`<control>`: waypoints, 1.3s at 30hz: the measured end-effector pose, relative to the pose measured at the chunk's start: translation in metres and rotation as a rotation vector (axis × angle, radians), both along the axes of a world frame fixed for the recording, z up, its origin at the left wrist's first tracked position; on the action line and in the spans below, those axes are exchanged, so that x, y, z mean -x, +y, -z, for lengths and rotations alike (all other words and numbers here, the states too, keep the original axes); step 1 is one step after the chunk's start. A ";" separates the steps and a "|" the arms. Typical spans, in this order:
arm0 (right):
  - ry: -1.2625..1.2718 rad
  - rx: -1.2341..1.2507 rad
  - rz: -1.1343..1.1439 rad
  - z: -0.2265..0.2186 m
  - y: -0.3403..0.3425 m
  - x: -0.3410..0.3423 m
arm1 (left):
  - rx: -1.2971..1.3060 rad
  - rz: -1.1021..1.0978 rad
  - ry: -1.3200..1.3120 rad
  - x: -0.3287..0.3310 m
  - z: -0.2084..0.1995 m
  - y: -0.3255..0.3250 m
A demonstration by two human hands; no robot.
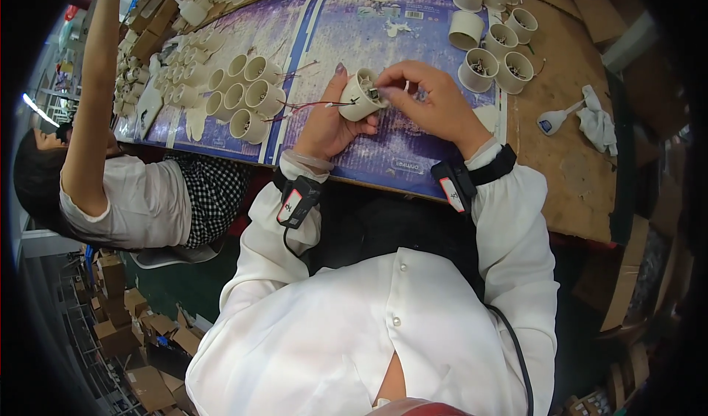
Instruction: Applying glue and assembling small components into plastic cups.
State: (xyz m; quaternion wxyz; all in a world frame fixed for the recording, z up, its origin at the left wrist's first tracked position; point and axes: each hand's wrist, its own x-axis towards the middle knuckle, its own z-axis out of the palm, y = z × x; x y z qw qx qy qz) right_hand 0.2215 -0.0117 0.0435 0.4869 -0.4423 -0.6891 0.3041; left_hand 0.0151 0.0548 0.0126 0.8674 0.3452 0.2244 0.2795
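My left hand (pixel 324 125) is wrapped round a white plastic cup-shaped housing (pixel 357 105), tilted with its mouth toward my right hand. Red and dark wires (pixel 313 104) stick out of its left side. At the housing's mouth, the fingertips of my right hand (pixel 431 99) are pinched together over the small parts inside. What exactly they grip is too small to make out. Similar housings with wires (pixel 249 126) stand in a group left of my hands. More housings filled with small parts (pixel 479 69) stand to the right.
A purple printed sheet (pixel 391 147) covers the table, with bare brown board (pixel 564 150) at the right. There lie a small white bottle (pixel 552 121) and a crumpled white cloth (pixel 596 125). A co-worker (pixel 147 202) sits at the left, one arm raised. Cardboard boxes (pixel 151 386) stand on the lower left.
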 end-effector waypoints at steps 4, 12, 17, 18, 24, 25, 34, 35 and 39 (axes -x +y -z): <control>-0.046 -0.088 0.018 0.010 0.004 0.005 | -0.060 -0.011 0.035 0.002 -0.006 -0.009; -0.073 -0.117 0.053 0.012 0.005 0.009 | -0.106 -0.076 0.129 0.006 -0.025 -0.019; -0.115 -0.023 0.062 0.013 0.002 0.007 | -0.275 -0.154 0.346 0.004 -0.025 -0.021; -0.115 -0.020 0.060 0.012 0.001 0.007 | -0.273 -0.155 0.346 0.003 -0.026 -0.022; 0.055 0.218 -0.031 0.009 0.001 0.008 | -0.541 -0.187 0.588 0.003 -0.032 -0.025; 0.089 0.268 -0.008 0.011 0.002 0.009 | -0.547 -0.173 0.597 0.003 -0.032 -0.024; 0.326 0.328 -0.120 0.020 0.013 0.002 | -0.273 -0.042 0.130 0.015 -0.029 -0.015; 0.340 0.287 -0.136 0.025 0.014 0.004 | -0.281 -0.064 0.167 0.015 -0.027 -0.014; 0.288 0.294 -0.140 0.023 0.015 0.004 | -0.306 -0.134 0.255 0.011 -0.022 -0.016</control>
